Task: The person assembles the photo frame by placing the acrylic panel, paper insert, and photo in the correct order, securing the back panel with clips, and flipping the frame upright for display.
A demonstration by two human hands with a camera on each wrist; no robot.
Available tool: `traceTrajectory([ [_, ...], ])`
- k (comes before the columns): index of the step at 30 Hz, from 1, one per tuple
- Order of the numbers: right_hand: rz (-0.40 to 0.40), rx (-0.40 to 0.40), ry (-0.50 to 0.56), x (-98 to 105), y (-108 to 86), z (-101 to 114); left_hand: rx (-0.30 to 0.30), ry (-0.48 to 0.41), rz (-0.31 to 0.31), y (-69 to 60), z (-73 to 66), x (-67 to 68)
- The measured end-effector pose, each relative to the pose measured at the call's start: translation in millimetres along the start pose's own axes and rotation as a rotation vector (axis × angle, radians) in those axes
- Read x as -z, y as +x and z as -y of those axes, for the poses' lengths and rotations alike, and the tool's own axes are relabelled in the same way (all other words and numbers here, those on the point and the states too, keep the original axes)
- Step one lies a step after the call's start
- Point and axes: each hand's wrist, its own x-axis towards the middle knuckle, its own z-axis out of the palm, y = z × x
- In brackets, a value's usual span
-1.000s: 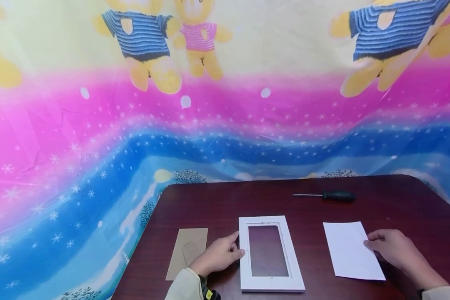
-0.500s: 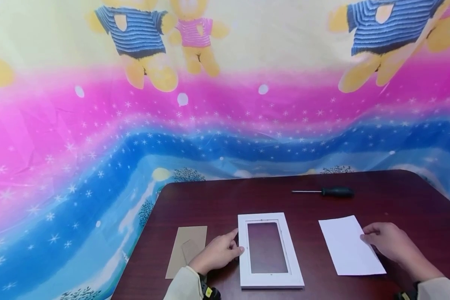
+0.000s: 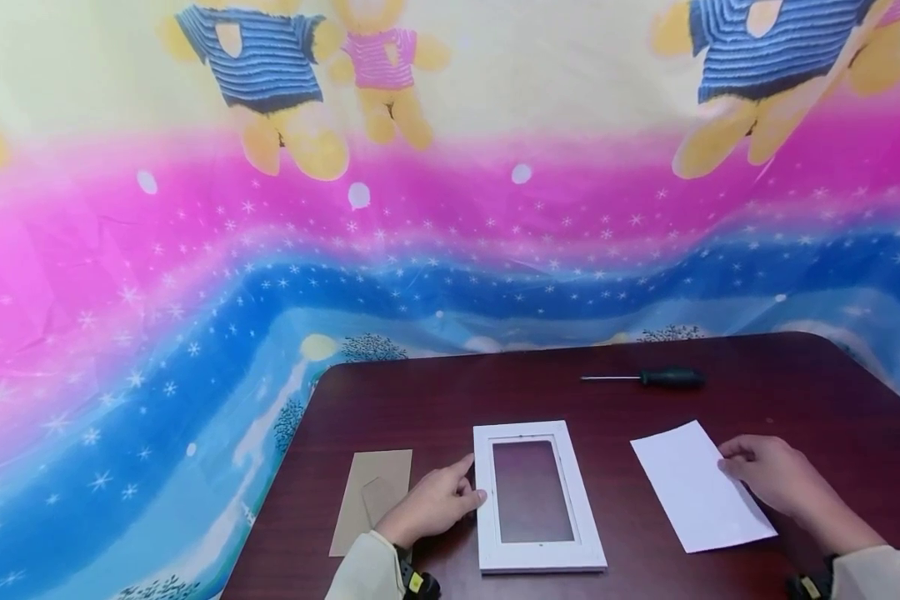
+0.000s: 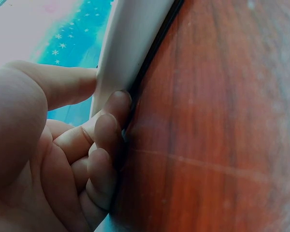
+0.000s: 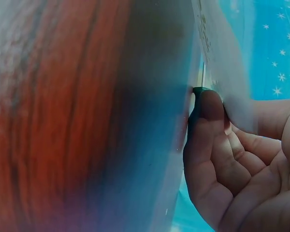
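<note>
A white picture frame (image 3: 587, 518) lies on the table, its recessed middle facing up. My left hand (image 3: 433, 502) holds the frame's left edge. The left wrist view shows the thumb on the upper edge and curled fingers against the frame's side (image 4: 130, 46). To the right, my right hand (image 3: 776, 473) pinches the right edge of a white sheet of paper (image 3: 699, 490) between thumb and index finger. The sheet is tilted, its left corner raised. In the right wrist view the sheet (image 5: 227, 63) passes between the fingertips, with faint marks on its underside.
A brown backing board (image 3: 351, 500) with a stand leg lies left of the frame, partly behind the left forearm. Farther back lies a screwdriver (image 3: 671, 378) with a dark handle. The dark wooden table (image 3: 450, 387) ends at a printed cloth backdrop (image 3: 435, 283).
The right hand has turned the paper sheet, lifting its edge and shifting it slightly left. The left hand stays at the frame. The head view has tilted slightly.
</note>
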Motion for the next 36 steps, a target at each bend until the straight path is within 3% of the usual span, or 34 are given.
traceTrajectory([
  [10,-0.086,0.022,0.034,-1.5,-4.5,5.6,-0.004,-0.002,0.006,-0.2,-1.6,1.7],
  [18,-0.101,0.043,0.052,-1.1,-5.8,6.5,0.0,0.006,0.01,-0.3,-1.3,1.5],
  [29,-0.152,0.132,-0.001,2.3,-8.1,16.0,0.008,0.017,0.016,0.7,-0.2,0.7],
  [36,-0.139,0.151,-0.044,4.1,-8.7,24.4,0.021,0.02,0.015,0.7,-0.6,0.9],
])
